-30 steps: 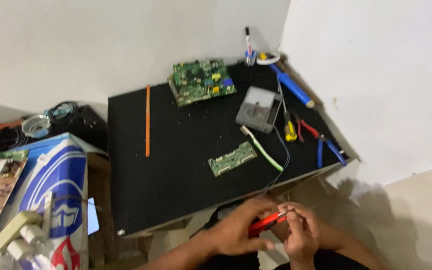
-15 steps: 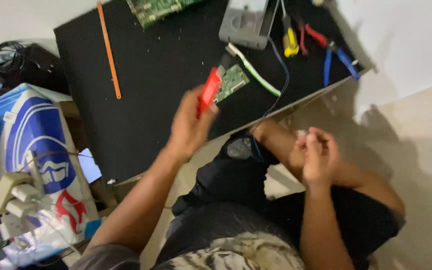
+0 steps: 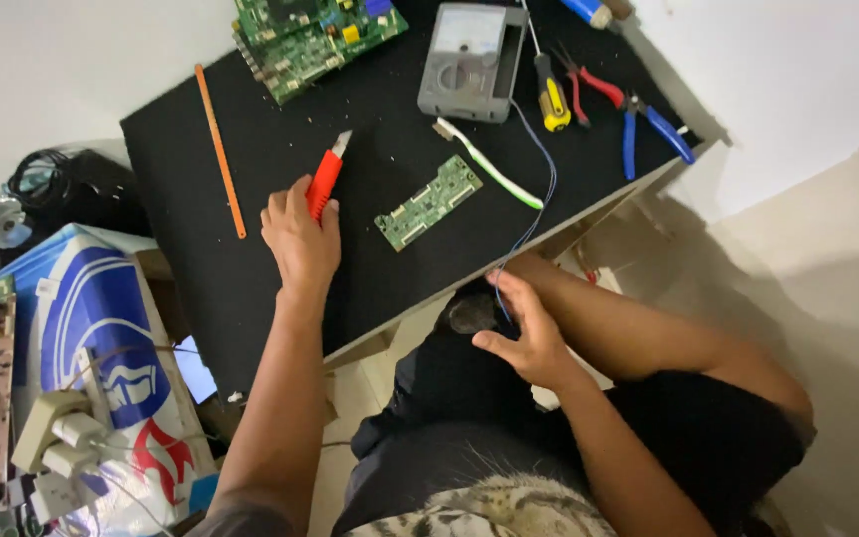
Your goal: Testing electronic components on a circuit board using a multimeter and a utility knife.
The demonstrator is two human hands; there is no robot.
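- Head view: the left hand (image 3: 300,239) is wrapped around a red utility knife (image 3: 326,179), thumb and fingers closed on the back half of the handle, blade tip pointing away over the black bench (image 3: 191,149).
- The knife looks light and stiff, a plastic body with a thin metal blade; I'd judge the red handle the only safe place to hold it, well back from the bare tip.
- The right hand (image 3: 524,333) sits low by the lap, fingers loosely curled on a thin blue wire (image 3: 541,194) that trails off the bench edge; limp stuff, easy to snag.
- Just beside the knife lies a small green circuit board (image 3: 428,202), flat and brittle-looking, best lifted by its edges.
- Further back: a grey meter (image 3: 471,60), pliers (image 3: 638,114), a yellow-handled screwdriver (image 3: 552,99), a larger circuit board (image 3: 310,35) and an orange strip (image 3: 220,149).
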